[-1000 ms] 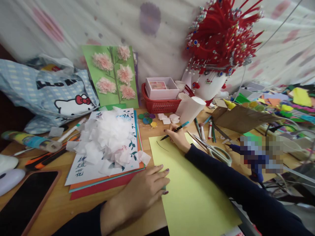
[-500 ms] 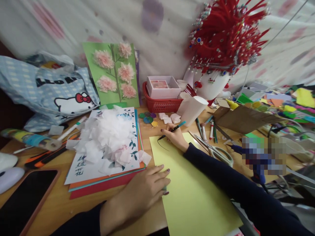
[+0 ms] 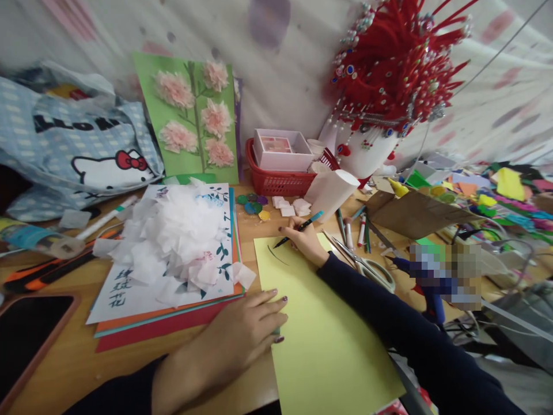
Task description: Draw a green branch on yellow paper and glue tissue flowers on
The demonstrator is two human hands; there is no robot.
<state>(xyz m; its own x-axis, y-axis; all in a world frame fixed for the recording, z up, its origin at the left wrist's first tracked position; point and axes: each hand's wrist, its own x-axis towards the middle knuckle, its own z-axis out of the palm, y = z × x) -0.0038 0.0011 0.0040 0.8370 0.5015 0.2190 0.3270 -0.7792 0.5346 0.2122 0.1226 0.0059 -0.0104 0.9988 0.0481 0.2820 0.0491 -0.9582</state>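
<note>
On the blue-and-white checked fabric bag (image 3: 93, 141), I can read bold black letters (image 3: 78, 123), "LLO K", before the folds blur them. Down the rectangular white paper sheet with dark leaf prints (image 3: 144, 306), I make out dark handwritten Chinese characters (image 3: 117, 289): 球 and 花, beneath one I can't read surely.

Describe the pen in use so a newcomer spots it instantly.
Find the large yellow sheet on the table. Near its far edge, the right hand grips a slim pen, its tip beside a short curved line. Unlike the loose markers lying farther right, this one is held, slanted, and black with a bright blue end.
</note>
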